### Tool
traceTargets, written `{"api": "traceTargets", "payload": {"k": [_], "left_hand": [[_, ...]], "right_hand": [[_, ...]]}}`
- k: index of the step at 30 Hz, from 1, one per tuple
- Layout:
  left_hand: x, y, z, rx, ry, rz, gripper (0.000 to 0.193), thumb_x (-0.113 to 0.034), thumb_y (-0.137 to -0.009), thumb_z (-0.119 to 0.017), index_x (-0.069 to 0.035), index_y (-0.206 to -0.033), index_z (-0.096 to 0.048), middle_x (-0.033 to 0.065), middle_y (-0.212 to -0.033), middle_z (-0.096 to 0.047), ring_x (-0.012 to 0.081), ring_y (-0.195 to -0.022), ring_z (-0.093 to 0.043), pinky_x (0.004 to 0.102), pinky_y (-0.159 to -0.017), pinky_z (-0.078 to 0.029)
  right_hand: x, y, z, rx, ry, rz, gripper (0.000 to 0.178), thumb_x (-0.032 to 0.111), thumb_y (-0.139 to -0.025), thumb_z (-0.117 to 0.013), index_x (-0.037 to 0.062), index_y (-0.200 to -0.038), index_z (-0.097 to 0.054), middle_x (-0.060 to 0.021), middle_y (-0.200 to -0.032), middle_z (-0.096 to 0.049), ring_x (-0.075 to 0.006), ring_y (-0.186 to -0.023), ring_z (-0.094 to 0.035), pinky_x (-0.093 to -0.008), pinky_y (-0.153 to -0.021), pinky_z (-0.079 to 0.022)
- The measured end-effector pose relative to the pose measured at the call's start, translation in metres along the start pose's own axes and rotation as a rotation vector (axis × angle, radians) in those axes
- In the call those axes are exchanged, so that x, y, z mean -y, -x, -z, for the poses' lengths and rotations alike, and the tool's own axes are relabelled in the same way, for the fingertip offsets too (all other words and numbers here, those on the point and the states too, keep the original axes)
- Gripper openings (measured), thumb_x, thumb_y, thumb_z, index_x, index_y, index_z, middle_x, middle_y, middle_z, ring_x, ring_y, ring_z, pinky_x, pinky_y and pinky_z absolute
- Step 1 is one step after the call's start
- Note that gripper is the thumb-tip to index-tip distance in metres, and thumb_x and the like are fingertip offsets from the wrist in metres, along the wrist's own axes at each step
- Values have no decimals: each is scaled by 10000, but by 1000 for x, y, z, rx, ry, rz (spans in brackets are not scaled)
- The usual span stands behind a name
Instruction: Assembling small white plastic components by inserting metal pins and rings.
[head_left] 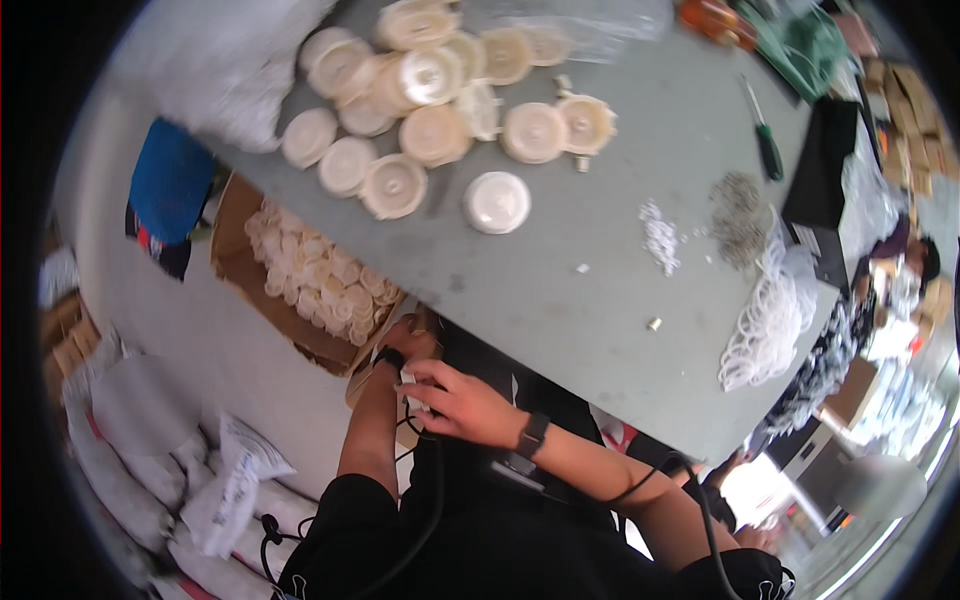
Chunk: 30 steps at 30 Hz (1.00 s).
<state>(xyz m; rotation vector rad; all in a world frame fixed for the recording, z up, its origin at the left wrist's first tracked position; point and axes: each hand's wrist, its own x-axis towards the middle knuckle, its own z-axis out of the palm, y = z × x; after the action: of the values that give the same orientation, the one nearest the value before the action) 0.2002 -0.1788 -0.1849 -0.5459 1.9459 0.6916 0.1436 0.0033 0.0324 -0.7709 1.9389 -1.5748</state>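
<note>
My left hand (pixel 412 338) is low at the table's near edge, beside the open carton; its fingers are mostly hidden and blurred. A dark band circles that wrist. My right hand (pixel 465 402) reaches across to the left forearm, its fingers bent round a small white block (pixel 410 388) by a black cable. On the grey table (pixel 560 290) lie many cream round plastic parts (pixel 437 135), heaped at the far left. One white round cap (pixel 497 202) sits apart, nearer to me. The carton (pixel 285 325) below the edge holds many thin cream discs (pixel 315 270).
To the right lie white rings (pixel 765 325), small white pieces (pixel 659 238), a pile of small metallic parts (pixel 738 220) and a green-handled screwdriver (pixel 765 140). A blue stool (pixel 172 180) stands left of the table. White sacks (pixel 235 485) cover the floor at lower left.
</note>
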Motion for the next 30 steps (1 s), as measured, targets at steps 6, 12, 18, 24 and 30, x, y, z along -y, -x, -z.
{"api": "traceTargets", "payload": {"k": [6, 12, 18, 24, 30], "left_hand": [[127, -80, -13, 118, -460, -429, 591, -355, -791, -570, -41, -1262, -401, 222, -1252, -455, 337, -1149, -450, 366, -978, -362], [-50, -68, 35, 127, -643, -523, 476, -299, -834, -514, -52, -1236, -449, 183, -1263, -465, 329, -1168, -430, 385, -986, -339], [-99, 16, 117, -74, -806, -748, 446, -293, -848, -502, -75, -1236, -470, 165, -1294, -450, 320, -1212, -389, 417, -1014, -295], [-168, 175, 133, 151, -573, -1147, 221, -277, -793, -600, -60, -827, -615, 115, -768, -610, 284, -702, -584, 354, -661, -466], [-222, 145, 150, -1152, -450, -1452, 334, -221, -748, -649, -77, -1037, -567, 113, -993, -569, 263, -871, -569, 375, -758, -460]], "right_hand": [[46, 44, 66, -597, 81, -118, 544, 81, -718, -700, 35, -1212, -477, -141, -1194, -444, -325, -1131, -427, -387, -933, -389], [-5, 101, 96, -877, 365, -297, 524, 72, -669, -726, 37, -1149, -520, -128, -1131, -513, -304, -1041, -497, -389, -906, -397], [-23, 105, 76, -957, 505, -159, 525, 74, -635, -735, 37, -1115, -526, -127, -1139, -527, -315, -1046, -493, -407, -890, -399], [-23, 127, 75, -1080, 673, -19, 566, 142, -674, -728, 40, -1184, -505, -152, -1121, -540, -304, -1059, -495, -379, -916, -393], [-34, 116, 74, -1230, 611, 25, 463, 158, -750, -677, 32, -1169, -525, -150, -1106, -569, -260, -1019, -533, -339, -884, -410]]}}
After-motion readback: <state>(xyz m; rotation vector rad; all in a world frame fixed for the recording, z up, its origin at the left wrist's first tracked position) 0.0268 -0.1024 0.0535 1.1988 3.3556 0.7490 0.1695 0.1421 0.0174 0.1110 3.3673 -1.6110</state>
